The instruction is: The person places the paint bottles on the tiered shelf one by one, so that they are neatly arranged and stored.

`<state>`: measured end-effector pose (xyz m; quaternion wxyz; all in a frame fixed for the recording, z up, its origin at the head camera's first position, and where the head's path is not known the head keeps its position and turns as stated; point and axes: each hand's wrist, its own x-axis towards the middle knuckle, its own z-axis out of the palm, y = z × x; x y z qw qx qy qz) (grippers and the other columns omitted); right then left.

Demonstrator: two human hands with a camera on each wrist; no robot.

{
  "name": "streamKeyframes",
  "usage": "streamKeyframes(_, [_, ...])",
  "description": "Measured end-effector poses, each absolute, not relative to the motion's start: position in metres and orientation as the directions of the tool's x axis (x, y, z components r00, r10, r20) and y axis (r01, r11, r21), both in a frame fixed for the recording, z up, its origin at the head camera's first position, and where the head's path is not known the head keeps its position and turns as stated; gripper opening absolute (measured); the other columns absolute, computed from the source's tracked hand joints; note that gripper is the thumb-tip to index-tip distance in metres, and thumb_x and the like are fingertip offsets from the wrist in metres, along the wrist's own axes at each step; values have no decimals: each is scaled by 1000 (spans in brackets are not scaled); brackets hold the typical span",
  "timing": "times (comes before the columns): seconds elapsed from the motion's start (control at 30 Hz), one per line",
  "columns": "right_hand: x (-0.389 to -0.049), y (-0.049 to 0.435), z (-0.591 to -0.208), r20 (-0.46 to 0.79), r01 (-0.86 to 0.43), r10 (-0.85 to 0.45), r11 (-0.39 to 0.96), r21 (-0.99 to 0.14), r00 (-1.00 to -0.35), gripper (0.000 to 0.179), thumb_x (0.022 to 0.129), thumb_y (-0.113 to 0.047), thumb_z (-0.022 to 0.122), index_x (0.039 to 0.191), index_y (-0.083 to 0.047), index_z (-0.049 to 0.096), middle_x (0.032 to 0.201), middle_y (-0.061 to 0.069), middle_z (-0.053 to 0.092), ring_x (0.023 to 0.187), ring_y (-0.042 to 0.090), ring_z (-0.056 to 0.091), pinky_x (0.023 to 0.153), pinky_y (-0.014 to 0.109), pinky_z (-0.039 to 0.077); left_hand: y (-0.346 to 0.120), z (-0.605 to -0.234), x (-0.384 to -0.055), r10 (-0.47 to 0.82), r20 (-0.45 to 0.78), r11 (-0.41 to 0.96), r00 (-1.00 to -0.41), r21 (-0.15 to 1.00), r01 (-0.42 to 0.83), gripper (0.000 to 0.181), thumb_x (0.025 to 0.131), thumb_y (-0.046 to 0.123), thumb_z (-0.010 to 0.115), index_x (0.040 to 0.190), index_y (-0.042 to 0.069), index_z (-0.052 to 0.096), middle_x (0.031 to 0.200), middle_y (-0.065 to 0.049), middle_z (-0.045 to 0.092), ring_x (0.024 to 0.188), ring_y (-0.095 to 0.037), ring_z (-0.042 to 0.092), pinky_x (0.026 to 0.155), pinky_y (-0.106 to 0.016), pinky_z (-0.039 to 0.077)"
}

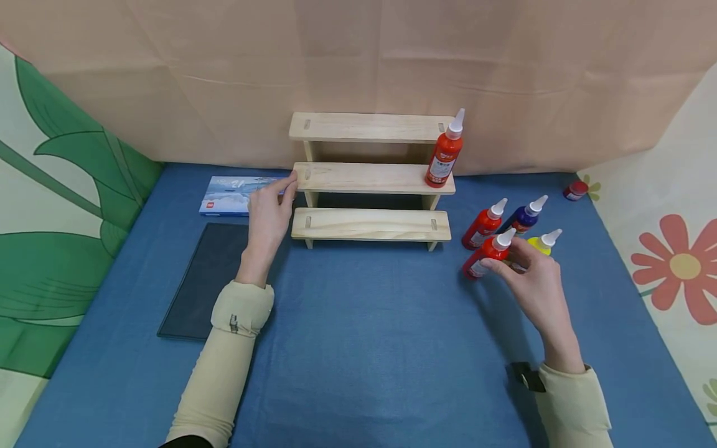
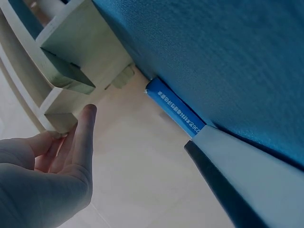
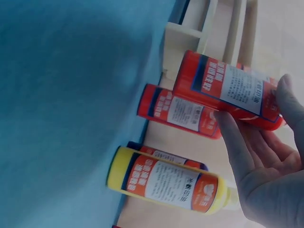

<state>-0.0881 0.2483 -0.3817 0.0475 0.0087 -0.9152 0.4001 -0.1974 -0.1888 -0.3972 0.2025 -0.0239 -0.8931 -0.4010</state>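
Bottle of what looks like red paint [image 3: 223, 90] is tilting in the right hand [image 1: 534, 277], at the near side of a bottle cluster and, as far as we are judging, just clear of the blue tabletop [image 1: 347, 348]. We are seeing the thumb and fingers clamped around its upper body, below the white nozzle [image 1: 505, 238]. We are expecting a modest weight, though how full it is remains hidden from us; its plastic wall is probably giving under a hard squeeze, and its smooth surface is probably slipping under a loose one. So we are favouring an even hold around the body and leaving the slender nozzle alone.

Just beside it, a second red bottle [image 1: 482, 229], a dark blue bottle [image 1: 522, 218] and a yellow bottle [image 3: 166, 184] are standing. Leftward, another red bottle [image 1: 444, 158] is standing on the right end of the middle board of a three-tier wooden stand [image 1: 364, 177]; the left hand [image 1: 270, 211] is pinching that board's left end between thumb and fingers. Farther out, a small red jar [image 1: 576, 190] is sitting near the right edge, while a blue-and-white box [image 1: 228, 196] and a dark flat panel [image 1: 204, 283] are lying on the left.
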Motion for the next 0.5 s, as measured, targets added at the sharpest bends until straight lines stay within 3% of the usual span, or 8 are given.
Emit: streamKeyframes(0.5, [-101, 228, -358, 164, -93, 51, 646, -757, -985, 56, 98, -30, 82, 143, -1, 65, 135, 21, 69, 118, 40, 68, 82, 7, 44, -189, -395, -195, -111, 407, 689, -907, 689, 225, 31, 111, 12, 62, 138, 0, 71, 115, -23, 77, 93, -37, 78, 68, -44, 55])
